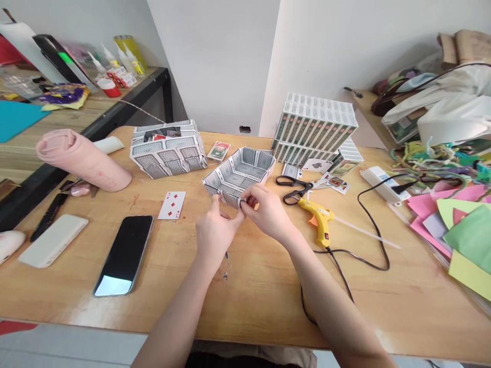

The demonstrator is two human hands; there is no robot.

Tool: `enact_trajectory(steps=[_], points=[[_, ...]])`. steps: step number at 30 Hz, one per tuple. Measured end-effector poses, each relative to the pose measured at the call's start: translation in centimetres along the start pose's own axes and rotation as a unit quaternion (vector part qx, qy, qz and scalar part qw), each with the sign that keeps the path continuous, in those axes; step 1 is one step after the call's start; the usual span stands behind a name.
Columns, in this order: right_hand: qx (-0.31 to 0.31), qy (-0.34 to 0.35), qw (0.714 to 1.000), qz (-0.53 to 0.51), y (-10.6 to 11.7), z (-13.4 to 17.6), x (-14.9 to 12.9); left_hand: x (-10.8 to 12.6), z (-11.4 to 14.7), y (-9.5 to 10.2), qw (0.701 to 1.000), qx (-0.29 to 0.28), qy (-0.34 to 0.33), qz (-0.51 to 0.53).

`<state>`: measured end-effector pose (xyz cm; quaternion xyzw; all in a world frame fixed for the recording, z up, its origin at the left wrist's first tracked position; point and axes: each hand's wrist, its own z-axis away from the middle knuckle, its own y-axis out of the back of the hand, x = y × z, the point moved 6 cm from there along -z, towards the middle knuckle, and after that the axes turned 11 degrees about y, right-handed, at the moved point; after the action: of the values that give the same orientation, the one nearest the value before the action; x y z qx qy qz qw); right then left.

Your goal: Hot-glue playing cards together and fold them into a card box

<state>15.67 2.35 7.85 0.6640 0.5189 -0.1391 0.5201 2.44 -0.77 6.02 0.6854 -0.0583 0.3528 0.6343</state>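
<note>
An open-topped box made of playing cards (245,167), grey patterned backs showing, sits in front of me on the wooden table. My left hand (215,225) grips its near wall at the left, thumb reaching toward the near corner. At that near right corner my right hand (264,209) pinches the wall's edge between thumb and fingers. Both hands partly hide the near side. Behind to the left stands a finished-looking card box (169,148) with an opening in its top. A three of diamonds card (172,205) lies face up left of my hands.
Right of my hands lie black scissors (294,189) and a yellow glue gun (318,220) with its cord trailing. Stacked card packs (314,128) stand behind. A phone (125,255), a power bank (53,240) and a pink tumbler (84,161) occupy the left; a power strip (383,186) is at right.
</note>
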Motion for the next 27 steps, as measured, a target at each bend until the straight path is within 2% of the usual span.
enact_trajectory(steps=[11,27], points=[[0.017,-0.002,1.000,-0.011,0.27,0.00,0.15,-0.84,-0.32,-0.66,0.998,-0.012,0.007,0.067],[0.000,-0.006,1.000,-0.023,0.43,0.04,0.50,-0.56,-0.37,-0.24,0.994,0.018,-0.002,0.105]])
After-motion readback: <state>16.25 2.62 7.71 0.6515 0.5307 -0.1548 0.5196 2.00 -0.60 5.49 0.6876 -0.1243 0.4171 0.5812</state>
